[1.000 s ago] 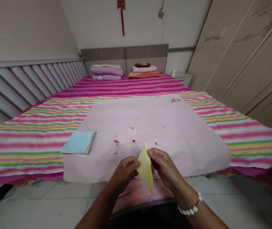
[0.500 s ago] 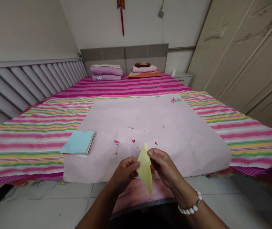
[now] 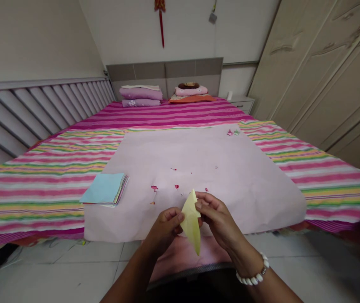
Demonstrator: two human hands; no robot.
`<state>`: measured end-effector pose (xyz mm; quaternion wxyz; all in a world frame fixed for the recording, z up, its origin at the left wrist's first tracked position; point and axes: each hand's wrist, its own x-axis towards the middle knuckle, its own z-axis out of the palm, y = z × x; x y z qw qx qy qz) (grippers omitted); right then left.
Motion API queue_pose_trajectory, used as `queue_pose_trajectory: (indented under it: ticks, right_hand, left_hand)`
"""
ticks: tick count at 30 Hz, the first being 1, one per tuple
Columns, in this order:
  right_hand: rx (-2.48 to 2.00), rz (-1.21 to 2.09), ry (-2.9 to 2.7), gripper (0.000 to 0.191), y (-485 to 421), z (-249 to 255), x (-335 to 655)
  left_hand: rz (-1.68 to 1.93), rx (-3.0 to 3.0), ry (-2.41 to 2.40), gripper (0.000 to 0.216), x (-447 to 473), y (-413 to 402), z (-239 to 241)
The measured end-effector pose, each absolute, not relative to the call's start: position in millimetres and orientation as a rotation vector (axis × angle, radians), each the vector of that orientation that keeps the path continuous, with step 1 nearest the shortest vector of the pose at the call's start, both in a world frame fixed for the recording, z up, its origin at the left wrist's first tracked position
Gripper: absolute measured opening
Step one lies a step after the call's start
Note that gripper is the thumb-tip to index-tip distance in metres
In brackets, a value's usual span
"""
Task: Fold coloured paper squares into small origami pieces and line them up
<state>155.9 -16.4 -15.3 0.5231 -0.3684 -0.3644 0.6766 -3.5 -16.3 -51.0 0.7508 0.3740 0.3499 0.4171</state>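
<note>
A folded piece of yellow paper (image 3: pixel 191 225), long and pointed at both ends, is held up between my two hands near the front edge of the bed. My left hand (image 3: pixel 168 227) pinches its left side between thumb and fingers. On the other side my right hand (image 3: pixel 216 219), with a white bead bracelet (image 3: pixel 255 275) on the wrist, grips the right edge near the upper point. Some of the fingers are hidden behind the paper. Beyond the hands lies a large pale pink sheet (image 3: pixel 180 147) with small dark-red marks or scraps (image 3: pixel 154 188) on it.
A stack of coloured paper (image 3: pixel 104 188), light blue on top, lies at the sheet's left edge. Small pink (image 3: pixel 229 132) and green (image 3: pixel 236 132) folded pieces rest at its far right corner. Folded bedding (image 3: pixel 141 94) is by the headboard. A wardrobe (image 3: pixel 325 63) stands right.
My right hand's fingers have shifted slightly on the paper's right edge, with the index finger now higher near the top point. The paper's lower tip has moved a little left.
</note>
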Motion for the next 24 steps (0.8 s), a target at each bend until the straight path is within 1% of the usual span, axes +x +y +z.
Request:
queue_pose_trajectory:
  ticks: [7,13,20,24]
  right_hand:
    - [-0.914,1.616,-0.856,0.03,-15.8,-12.2,155.3]
    - [-0.89,1.634,-0.867,0.025,-13.2,-17.6,157.1]
    - [-0.892,1.628,-0.863,0.023,-13.4,-19.2,157.5]
    - [-0.922,1.589,-0.876,0.027,-13.1,-18.3,159.0]
  left_hand:
    - [0.914,0.852,0.794,0.039,-1.8,-16.9,-49.5]
    - [0.923,0.834,0.792,0.039,-0.8,-17.6,-47.0]
    - [0.923,0.841,0.799,0.039,-2.0,-17.6,-49.7]
    - [0.915,0.864,0.824,0.036,-4.9,-16.0,-55.4]
